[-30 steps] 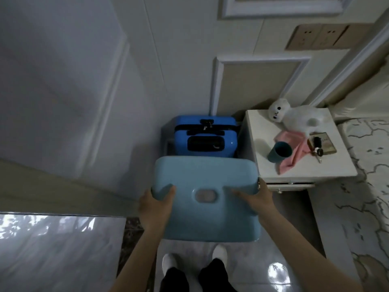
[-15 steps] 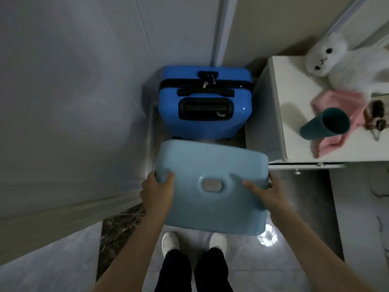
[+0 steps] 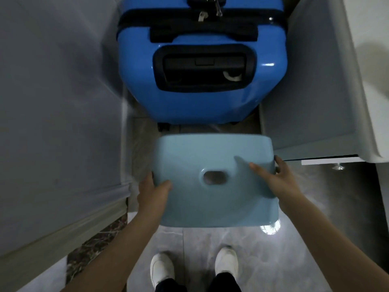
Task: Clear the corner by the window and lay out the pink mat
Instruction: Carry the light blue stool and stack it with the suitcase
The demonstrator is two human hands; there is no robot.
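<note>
My left hand (image 3: 152,191) and right hand (image 3: 277,179) grip the light-blue stool (image 3: 212,180) by its sides, just before the blue suitcase (image 3: 202,60).

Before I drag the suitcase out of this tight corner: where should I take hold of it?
Take the black top handle on the suitcase, reaching straight down from above. The wall on the left and the cabinet on the right hem in both sides, and the stool blocks the front.
</note>
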